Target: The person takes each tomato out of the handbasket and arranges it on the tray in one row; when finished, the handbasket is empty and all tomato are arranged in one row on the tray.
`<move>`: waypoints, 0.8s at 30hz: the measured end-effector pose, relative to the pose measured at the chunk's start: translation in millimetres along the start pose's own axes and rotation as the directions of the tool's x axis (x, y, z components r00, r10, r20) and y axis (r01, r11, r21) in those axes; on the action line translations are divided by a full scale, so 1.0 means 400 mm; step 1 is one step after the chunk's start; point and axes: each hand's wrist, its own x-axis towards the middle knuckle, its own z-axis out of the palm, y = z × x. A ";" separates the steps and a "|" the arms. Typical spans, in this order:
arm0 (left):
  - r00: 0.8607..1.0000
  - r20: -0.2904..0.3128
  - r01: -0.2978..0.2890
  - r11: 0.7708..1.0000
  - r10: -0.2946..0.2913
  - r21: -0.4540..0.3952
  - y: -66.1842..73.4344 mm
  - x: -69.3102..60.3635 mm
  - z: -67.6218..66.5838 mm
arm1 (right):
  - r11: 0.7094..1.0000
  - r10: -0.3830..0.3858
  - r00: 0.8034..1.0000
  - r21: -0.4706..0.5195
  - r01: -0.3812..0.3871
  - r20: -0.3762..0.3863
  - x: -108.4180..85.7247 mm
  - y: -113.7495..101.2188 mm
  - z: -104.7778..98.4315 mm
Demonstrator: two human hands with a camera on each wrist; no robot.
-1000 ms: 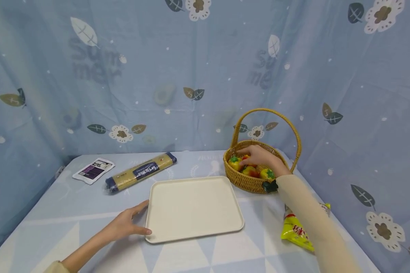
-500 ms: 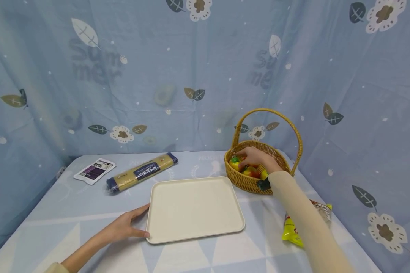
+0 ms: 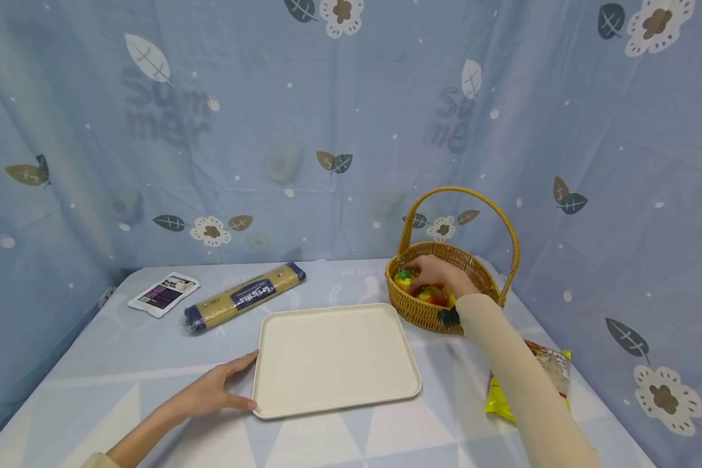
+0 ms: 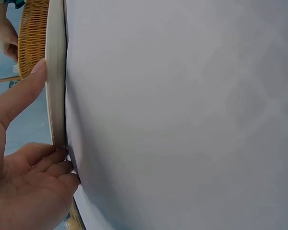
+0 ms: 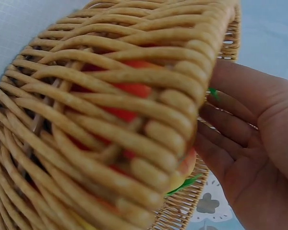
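My left hand touches the left edge of a cream rectangular tray, its thumb near the front corner and fingers farther back. The left wrist view shows the thumb against the tray's rim and the fingers bent at its edge. My right hand reaches into a wicker basket with a tall handle. Inside lie several red and yellow fruits with green tops. The hand is at a yellow fruit; its fingertips are partly hidden, behind the basket rim in the right wrist view.
Left of the basket lies a long packet of pasta with blue ends. A white and purple pouch is at the far left. Under my right forearm, a yellow snack bag is partly covered. Blue printed curtains stand behind the table.
My right hand has shifted slightly left and down in the basket, closer to the yellow fruit. The right forearm has moved left, showing more of the snack bag. The left hand is nearly still.
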 end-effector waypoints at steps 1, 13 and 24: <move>1.000 0.000 -0.002 1.000 0.002 0.000 0.000 0.000 0.001 | 1.000 -0.006 1.000 -0.001 0.006 0.001 0.001 0.001 0.002; 1.000 -0.002 -0.006 1.000 0.006 -0.005 0.004 0.001 0.001 | 0.999 -0.033 0.999 -0.030 0.033 -0.019 0.000 0.001 0.003; 1.000 0.001 0.018 1.000 -0.018 -0.015 0.001 0.001 0.002 | 0.998 -0.060 0.992 -0.011 0.059 -0.108 -0.023 0.006 0.000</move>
